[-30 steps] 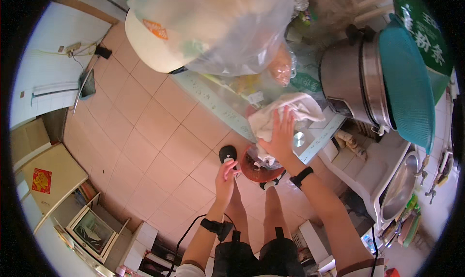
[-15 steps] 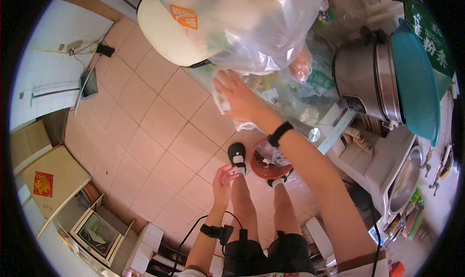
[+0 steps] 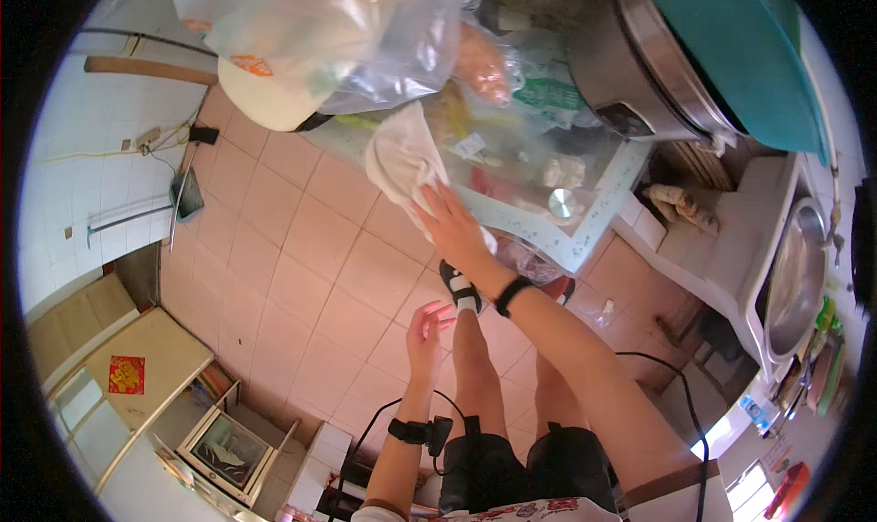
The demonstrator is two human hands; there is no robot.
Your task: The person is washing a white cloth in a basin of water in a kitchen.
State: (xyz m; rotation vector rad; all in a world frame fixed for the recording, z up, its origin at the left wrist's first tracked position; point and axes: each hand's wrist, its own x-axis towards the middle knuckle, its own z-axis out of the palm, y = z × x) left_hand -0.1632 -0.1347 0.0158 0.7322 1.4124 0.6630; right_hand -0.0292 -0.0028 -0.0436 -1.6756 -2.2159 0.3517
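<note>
My right hand (image 3: 454, 227) presses a white cloth (image 3: 400, 159) flat against the near edge of a glass-topped table (image 3: 585, 239). Its fingers lie spread on the cloth. My left hand (image 3: 424, 327) hangs free above the tiled floor, fingers apart and holding nothing. Clear plastic bags (image 3: 365, 29) with a white cap-like thing inside sit on the table just beyond the cloth. A small round metal lid (image 3: 561, 202) lies on the table to the right of my right hand.
A large steel pot (image 3: 639, 74) with a teal lid (image 3: 740, 56) stands at the table's right end. A steel sink (image 3: 793, 275) lies further right. Pink floor tiles (image 3: 283, 257) spread to the left, with a small cabinet (image 3: 219, 449) below.
My right hand has carried the white cloth from the table's right side leftward and now presses it on the table edge. The left hand stays low.
</note>
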